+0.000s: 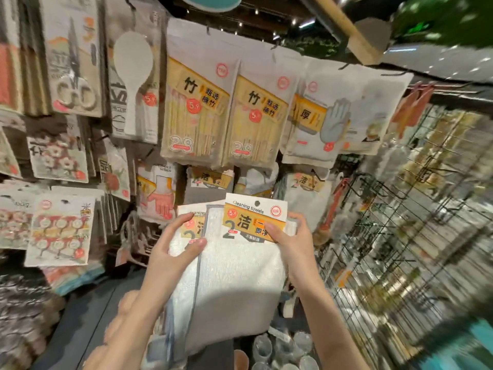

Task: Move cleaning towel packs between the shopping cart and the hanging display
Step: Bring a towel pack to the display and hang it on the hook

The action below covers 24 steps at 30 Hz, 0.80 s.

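The front cleaning towel pack (234, 276) is white terry cloth edged with a grey-blue border, under a white header card (255, 221) carrying an orange-yellow band, black characters, a dark grey "2" and a red round logo. The second towel pack (184, 236) behind it shows the same white cloth and orange-yellow label with a red price dot. The bamboo chopstick packs (198, 113) hanging above are pale yellow, striped lengthwise, with orange-yellow bands, black characters and red price circles. The glove pack (314, 121) is white with a grey-blue glove picture. The household gloves pack (157, 193) shows pink-orange gloves. The wire rack (400, 209) is black.
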### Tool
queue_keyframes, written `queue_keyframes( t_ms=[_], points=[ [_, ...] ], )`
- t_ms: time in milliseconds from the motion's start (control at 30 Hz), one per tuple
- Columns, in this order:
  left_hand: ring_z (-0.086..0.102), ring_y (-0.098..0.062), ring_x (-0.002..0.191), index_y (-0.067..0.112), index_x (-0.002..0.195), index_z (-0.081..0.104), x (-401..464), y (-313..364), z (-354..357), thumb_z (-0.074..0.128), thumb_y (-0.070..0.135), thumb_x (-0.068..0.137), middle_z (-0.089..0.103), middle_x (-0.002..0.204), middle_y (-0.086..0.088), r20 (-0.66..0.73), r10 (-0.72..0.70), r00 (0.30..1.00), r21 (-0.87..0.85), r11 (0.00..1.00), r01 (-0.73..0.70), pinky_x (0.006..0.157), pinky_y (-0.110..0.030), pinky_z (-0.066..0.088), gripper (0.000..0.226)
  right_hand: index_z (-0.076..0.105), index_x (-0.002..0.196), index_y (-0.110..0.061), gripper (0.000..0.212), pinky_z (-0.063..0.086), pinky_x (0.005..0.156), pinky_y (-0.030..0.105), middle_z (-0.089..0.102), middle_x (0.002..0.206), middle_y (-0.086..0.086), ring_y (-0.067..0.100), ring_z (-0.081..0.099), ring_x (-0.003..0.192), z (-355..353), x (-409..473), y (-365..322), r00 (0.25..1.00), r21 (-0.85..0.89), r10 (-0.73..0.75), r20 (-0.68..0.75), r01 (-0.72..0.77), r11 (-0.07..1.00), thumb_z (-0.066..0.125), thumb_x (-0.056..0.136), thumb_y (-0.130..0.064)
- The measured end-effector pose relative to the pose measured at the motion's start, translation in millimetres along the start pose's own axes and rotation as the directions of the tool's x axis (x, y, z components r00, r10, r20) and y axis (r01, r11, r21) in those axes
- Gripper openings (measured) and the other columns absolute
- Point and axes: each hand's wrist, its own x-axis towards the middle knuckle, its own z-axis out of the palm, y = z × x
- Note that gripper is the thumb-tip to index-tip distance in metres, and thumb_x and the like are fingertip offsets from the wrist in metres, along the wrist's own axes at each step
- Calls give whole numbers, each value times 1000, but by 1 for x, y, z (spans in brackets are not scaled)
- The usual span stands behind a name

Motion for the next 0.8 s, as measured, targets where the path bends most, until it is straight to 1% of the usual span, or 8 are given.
queue_keyframes(
  t_ms=[133, 200, 267, 367, 433, 500, 633, 800],
  points=[
    [45, 11, 115, 48, 113, 59, 7, -1, 38, 77, 31, 75, 50, 112, 45, 30, -17, 999, 17, 1000, 16, 100, -29, 36, 45, 51, 106, -12, 35, 55, 74, 22, 70, 101, 5, 18, 69, 90, -39, 20, 7, 998, -12, -16, -55, 16, 1000, 72, 80, -8],
    [44, 21, 106, 46, 115, 58, 7, 3, 66, 77, 30, 75, 48, 117, 38, 18, -2, 1000, 21, 1000, 2, 91, -17, 36, 47, 51, 105, -17, 35, 55, 82, 30, 69, 103, 5, 19, 69, 92, -64, 34, 9, 996, -26, -31, -80, 29, 999, 74, 79, -10],
    [45, 31, 91, 39, 116, 58, 8, 8, 94, 73, 20, 79, 50, 113, 33, -12, 21, 1000, 25, 999, -21, 77, -1, 35, 44, 52, 101, -27, 35, 53, 88, 41, 68, 105, 4, 20, 68, 95, -91, 51, 10, 994, -36, -46, -100, 43, 998, 75, 78, -14],
    [48, 30, 85, 41, 113, 58, 10, 10, 128, 71, 16, 81, 53, 107, 31, -63, 27, 998, 25, 999, -25, 69, 2, 37, 42, 52, 95, -41, 36, 50, 92, 46, 64, 113, 3, 22, 64, 102, -127, 79, 12, 986, -91, -77, -145, 65, 994, 76, 75, -23],
    [48, 30, 85, 43, 111, 57, 10, 8, 143, 72, 17, 81, 54, 106, 32, -100, 26, 995, 42, 999, -22, 70, 0, 38, 43, 51, 95, -37, 36, 50, 91, 41, 62, 115, 6, 21, 63, 102, -144, 99, 12, 984, -106, -85, -159, 69, 992, 76, 76, -18],
    [47, 30, 88, 41, 115, 58, 9, 5, 152, 72, 17, 80, 54, 110, 31, -129, 23, 991, 56, 998, -16, 73, -3, 37, 44, 51, 97, -31, 36, 49, 83, 32, 61, 114, 5, 21, 61, 100, -154, 116, 12, 982, -93, -96, -165, 81, 992, 74, 78, -11],
    [43, 35, 82, 31, 117, 57, 7, 4, 158, 70, 11, 81, 50, 107, 31, -190, 26, 982, 87, 996, -9, 67, 5, 35, 43, 50, 106, -19, 36, 40, 74, 23, 57, 109, 2, 16, 55, 96, -164, 140, 16, 970, -96, -111, -215, 92, 991, 71, 79, -7],
    [43, 34, 84, 33, 116, 57, 13, 9, 155, 69, 12, 82, 49, 109, 32, -187, 44, 981, 125, 992, -21, 66, 4, 37, 42, 52, 114, -8, 36, 37, 57, 1, 53, 108, 2, 15, 50, 96, -169, 166, 23, 960, -99, -106, -260, 83, 992, 68, 82, -2]
  ],
)
